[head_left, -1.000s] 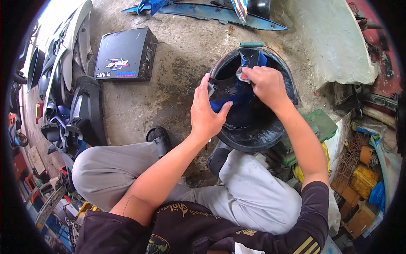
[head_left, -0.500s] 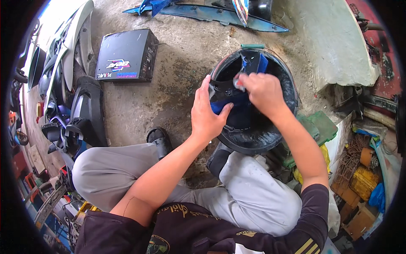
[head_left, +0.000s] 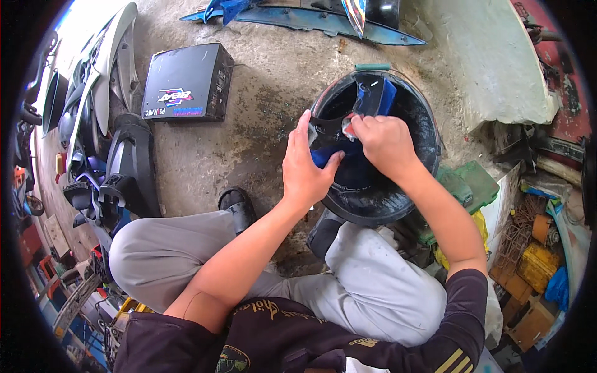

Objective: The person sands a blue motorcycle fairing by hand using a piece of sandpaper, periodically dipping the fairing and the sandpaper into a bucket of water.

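A glossy blue and black plastic panel [head_left: 375, 97], like a motorcycle body part, is held over a round black tub [head_left: 367, 214]. My left hand [head_left: 306, 165] grips the panel's near left end, thumb on top and fingers along its outer side. In my right hand [head_left: 388, 144] is a small, crumpled red and silver piece [head_left: 348, 127], pinched in the fingertips and pressed to the panel's dark face. What that piece is I cannot make out. Both hands cover parts of the panel, and the tub's bottom is mostly hidden beneath it.
A black box [head_left: 186, 82] stands on the concrete floor to the left. Beyond the tub lie long blue panels [head_left: 311, 22]. More body panels [head_left: 127, 161] are stacked at far left. A green case [head_left: 469, 186] sits right of the tub, near a pale slab [head_left: 497, 68].
My right hand has slid slightly nearer along the panel with the red and silver piece. The left hand keeps its hold in about the same place.
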Available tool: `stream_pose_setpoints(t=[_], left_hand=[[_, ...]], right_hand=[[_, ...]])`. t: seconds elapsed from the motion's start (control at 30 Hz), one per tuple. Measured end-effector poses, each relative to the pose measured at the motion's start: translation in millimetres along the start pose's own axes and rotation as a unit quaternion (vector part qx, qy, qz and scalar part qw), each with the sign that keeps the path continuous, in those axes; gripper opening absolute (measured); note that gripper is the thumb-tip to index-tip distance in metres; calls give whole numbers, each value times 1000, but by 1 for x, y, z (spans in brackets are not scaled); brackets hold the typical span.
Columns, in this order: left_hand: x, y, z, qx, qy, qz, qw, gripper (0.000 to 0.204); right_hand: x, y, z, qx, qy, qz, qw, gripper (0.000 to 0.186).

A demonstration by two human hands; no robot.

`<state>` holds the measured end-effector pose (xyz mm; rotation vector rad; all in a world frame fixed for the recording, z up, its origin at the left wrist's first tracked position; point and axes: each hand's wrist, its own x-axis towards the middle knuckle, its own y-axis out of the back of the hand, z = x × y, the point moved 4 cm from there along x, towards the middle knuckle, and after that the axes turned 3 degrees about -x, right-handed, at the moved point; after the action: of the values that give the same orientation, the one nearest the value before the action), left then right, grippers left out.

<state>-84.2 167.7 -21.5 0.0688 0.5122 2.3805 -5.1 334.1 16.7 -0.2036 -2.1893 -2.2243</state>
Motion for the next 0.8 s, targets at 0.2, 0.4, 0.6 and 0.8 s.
stream_pose_setpoints(t=[0.2, 0.4, 0.6, 0.8], left_hand=[[-2, -6, 2, 7, -9, -3, 1000, 102], [-1, -5, 0, -4, -11, 0, 1000, 101], [0, 0, -1, -3, 7, -5, 1000, 99], [0, -6, 6, 11, 6, -6, 1000, 100]], right_hand=[[4, -2, 28, -4, -41, 70, 997, 10], [0, 1, 11, -7, -35, 36, 999, 9], [-3, -2, 0, 12, -16, 33, 999, 8], [-2, -4, 19, 0, -48, 39, 998, 8]])
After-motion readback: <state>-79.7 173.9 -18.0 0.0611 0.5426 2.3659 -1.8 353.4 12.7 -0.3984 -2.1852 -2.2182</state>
